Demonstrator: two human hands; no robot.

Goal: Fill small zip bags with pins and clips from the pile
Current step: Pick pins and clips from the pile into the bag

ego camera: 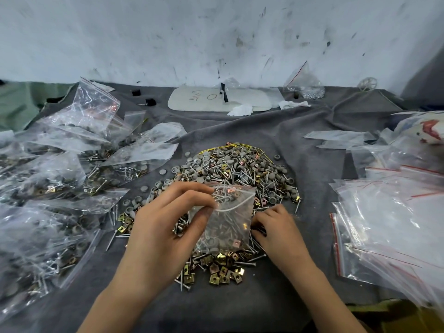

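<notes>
A pile of pins, grey caps and brass clips (240, 171) lies on the grey cloth in the middle. My left hand (168, 227) holds a small clear zip bag (228, 224) above the pile's near side, pinching its mouth between thumb and fingers. The bag holds pins, grey caps and a few clips. My right hand (276, 229) is just right of the bag, fingers curled down into the pile; what they grip is hidden.
Filled zip bags (60, 169) lie heaped at the left. Empty zip bags with red strips (389, 224) are stacked at the right. A white board (216, 99), tissue and a bag of metal parts (305, 85) sit at the back by the wall.
</notes>
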